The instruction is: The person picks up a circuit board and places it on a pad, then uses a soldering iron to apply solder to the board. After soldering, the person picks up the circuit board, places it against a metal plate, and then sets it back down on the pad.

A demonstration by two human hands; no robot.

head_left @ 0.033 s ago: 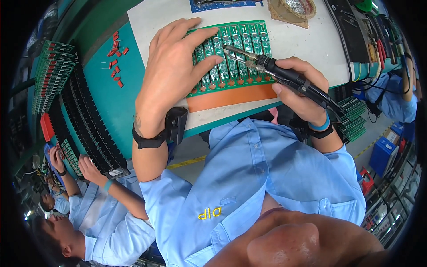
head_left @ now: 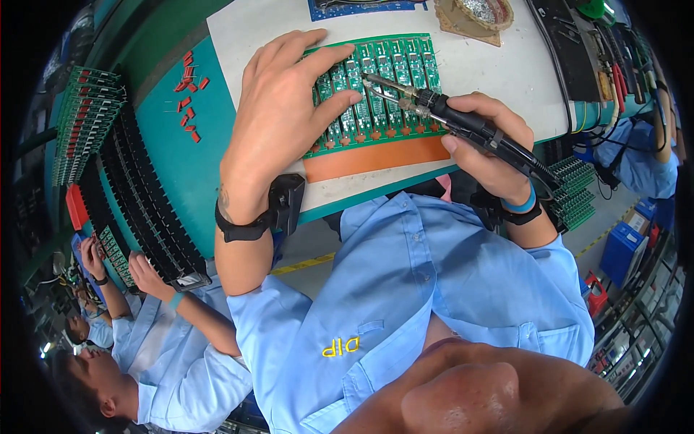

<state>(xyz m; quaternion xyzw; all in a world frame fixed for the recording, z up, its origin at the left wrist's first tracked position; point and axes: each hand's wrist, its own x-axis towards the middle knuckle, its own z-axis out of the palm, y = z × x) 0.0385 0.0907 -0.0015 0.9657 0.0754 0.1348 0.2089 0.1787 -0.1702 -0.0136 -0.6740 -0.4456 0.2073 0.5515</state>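
A green circuit board panel [head_left: 383,87], made up of several narrow boards side by side, lies on white paper with an orange strip [head_left: 376,158] along its near edge. Over the panel's left part rests my left hand [head_left: 285,101], fingers stretched and spread, thumb and forefinger touching the board. It hides that end of the panel. My right hand [head_left: 495,141] grips a black soldering iron [head_left: 477,126] that has a thin metal feed tube beside its shaft. The iron's tip points left, at the middle of the panel; whether it touches cannot be made out.
Red components [head_left: 186,90] with wire leads lie scattered on the green mat [head_left: 163,134]. Black slotted racks [head_left: 148,195] and stacked boards [head_left: 87,123] stand left, near a co-worker's hands [head_left: 144,275]. A round dish [head_left: 499,11] of solder scraps sits at the back; tools [head_left: 618,79] lie right.
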